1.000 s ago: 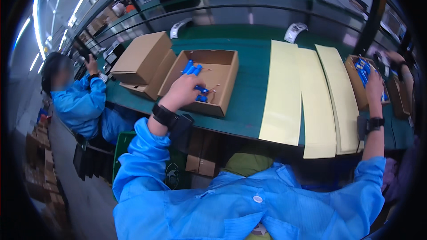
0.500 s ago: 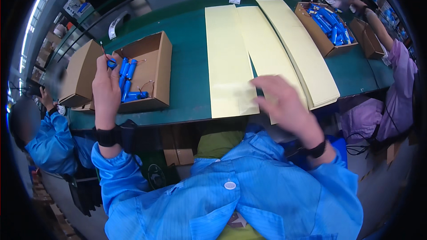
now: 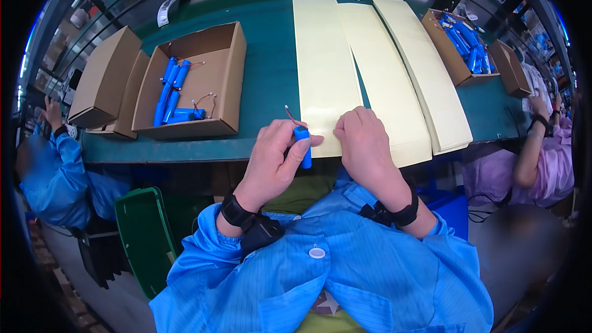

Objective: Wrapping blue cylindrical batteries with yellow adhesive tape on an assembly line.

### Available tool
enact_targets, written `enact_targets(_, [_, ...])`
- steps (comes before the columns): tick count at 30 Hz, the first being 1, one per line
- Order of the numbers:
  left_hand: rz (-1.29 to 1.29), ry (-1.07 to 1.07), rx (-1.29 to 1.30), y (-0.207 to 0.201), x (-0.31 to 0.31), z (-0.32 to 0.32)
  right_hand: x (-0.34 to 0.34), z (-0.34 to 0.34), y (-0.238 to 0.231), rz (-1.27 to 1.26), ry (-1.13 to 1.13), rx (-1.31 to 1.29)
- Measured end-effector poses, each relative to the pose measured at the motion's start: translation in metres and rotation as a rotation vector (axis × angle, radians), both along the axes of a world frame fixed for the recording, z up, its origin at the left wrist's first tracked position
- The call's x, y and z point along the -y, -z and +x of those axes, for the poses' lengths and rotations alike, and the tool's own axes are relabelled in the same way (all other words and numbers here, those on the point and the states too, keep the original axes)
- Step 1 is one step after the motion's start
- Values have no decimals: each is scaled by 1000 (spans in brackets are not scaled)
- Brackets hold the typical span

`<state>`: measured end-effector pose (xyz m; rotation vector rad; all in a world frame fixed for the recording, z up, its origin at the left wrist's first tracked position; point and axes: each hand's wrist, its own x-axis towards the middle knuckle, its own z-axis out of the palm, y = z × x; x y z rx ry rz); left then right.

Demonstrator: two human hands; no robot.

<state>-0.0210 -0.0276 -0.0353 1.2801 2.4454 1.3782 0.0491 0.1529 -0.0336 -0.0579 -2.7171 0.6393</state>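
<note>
My left hand (image 3: 271,154) is closed round a small blue cylindrical battery pack (image 3: 303,148), its thin wire lead with a white plug rising from the top. It is held over the table's front edge. Just to the right, my right hand (image 3: 368,145) has its fingers curled and pressed together over the lower end of a pale yellow sheet (image 3: 324,68). Whatever those fingers pinch, if anything, is hidden. An open cardboard box (image 3: 209,86) on the left holds several more blue battery packs (image 3: 172,89) with wires.
More yellow sheets (image 3: 385,80) and a stack of them (image 3: 425,80) lie to the right on the green table (image 3: 265,86). Beyond stands a box of blue packs (image 3: 465,43). Closed cardboard boxes (image 3: 105,77) sit far left. Co-workers (image 3: 58,179) are at both sides.
My left hand has come from the left box to the middle with the battery pack. My right hand has moved slightly left and its fingers have closed. The view has shifted.
</note>
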Motion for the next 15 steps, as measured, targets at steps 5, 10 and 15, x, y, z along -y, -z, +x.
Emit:
enact_targets(5, [-63, -57, 65, -5, -3, 0, -1, 3, 3, 76, -56, -119])
enact_targets(10, [-35, -53, 82, -8, -4, 0, -10, 9, 3, -80, -155, -185])
enact_targets(15, [-19, -61, 105, -13, -5, 0, -21, 28, -6, -795, -42, -320])
